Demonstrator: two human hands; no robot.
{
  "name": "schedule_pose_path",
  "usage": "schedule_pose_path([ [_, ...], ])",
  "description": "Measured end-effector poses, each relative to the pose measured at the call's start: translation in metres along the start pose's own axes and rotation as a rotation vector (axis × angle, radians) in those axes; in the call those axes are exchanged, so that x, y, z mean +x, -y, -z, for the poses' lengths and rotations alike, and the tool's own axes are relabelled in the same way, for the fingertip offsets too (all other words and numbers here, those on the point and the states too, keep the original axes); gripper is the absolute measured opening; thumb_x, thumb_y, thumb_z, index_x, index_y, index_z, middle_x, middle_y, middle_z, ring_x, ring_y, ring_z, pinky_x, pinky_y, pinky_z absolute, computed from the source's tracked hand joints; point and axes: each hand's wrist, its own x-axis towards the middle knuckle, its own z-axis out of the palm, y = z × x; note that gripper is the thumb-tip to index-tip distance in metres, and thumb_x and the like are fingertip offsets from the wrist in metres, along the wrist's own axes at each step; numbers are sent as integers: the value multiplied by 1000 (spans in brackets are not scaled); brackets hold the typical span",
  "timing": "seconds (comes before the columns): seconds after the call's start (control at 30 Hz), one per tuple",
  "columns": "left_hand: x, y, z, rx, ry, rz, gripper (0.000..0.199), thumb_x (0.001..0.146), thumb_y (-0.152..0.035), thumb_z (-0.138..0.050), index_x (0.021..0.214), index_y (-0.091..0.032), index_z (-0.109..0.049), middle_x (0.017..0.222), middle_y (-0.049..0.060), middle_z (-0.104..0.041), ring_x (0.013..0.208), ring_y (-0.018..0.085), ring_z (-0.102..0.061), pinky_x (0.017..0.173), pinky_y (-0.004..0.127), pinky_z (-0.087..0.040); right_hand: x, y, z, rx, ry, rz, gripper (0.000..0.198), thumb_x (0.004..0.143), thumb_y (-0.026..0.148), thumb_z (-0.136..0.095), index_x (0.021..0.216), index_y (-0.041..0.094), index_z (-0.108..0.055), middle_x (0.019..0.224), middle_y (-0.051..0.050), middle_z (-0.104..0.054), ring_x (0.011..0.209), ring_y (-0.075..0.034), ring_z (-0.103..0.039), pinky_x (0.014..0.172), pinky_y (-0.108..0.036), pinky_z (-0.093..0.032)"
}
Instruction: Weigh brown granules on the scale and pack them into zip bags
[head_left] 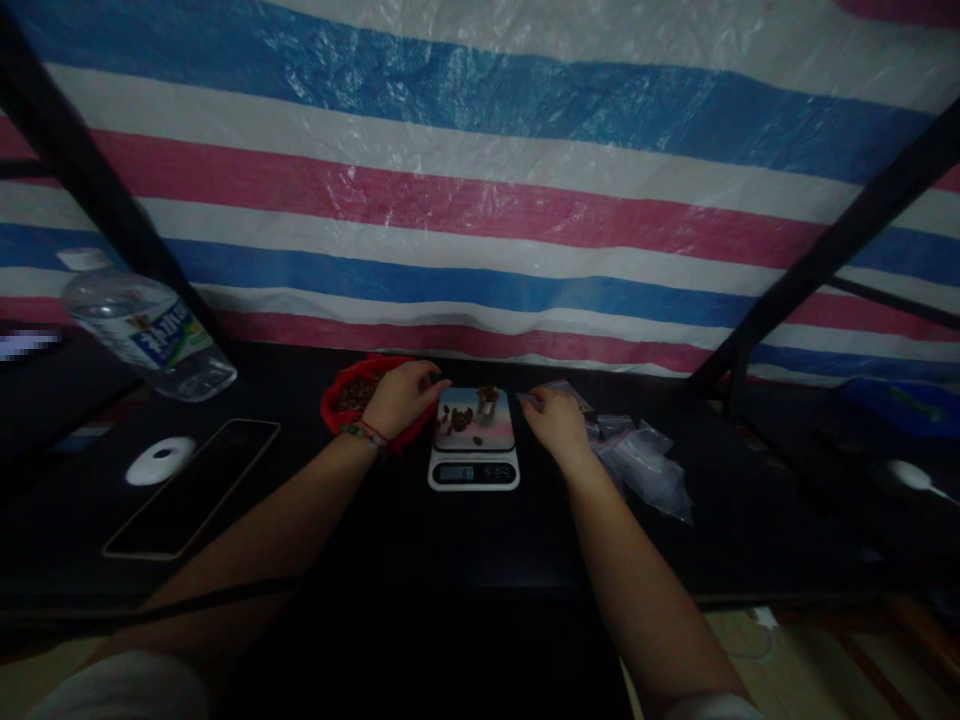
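A white kitchen scale (475, 470) stands on the black table, between my hands. Small brown pieces (459, 420) lie loose on its plate, along with a small clear container (487, 404) that has brown matter at its top. My left hand (401, 400) is over the edge of a red bag (346, 385) full of brown pieces; its fingers are apart near the scale's left side, with nothing visible in them. To the right of the scale, my right hand (556, 420) has its fingers closed on a clear plastic bag (576, 392), partly hidden behind the hand.
Several clear zip bags (649, 465) lie right of my right hand. At left are a phone (195, 490), a white round object (160, 460) and a clear bottle (150, 325). Black metal bars (825, 260) slant up in front of a striped plastic sheet (487, 240).
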Motion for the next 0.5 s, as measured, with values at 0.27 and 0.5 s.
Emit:
schedule_pose_path([
  [0.27,1,84,12,307,70,193,32,86,-43,-47,83,-18,-67,87,9,-69,82,23,-62,75,31,-45,-7,27,16,249,79,353,8,82,22,-60,80,19,-67,76,-3,-64,77,-17,-58,76,-29,-43],
  [0.5,-3,87,9,321,184,226,41,86,-46,-41,93,-18,-70,93,10,-71,84,25,-64,74,32,-47,-23,51,9,313,233,553,9,79,21,-67,87,19,-69,80,-3,-66,80,-16,-59,76,-29,-42],
])
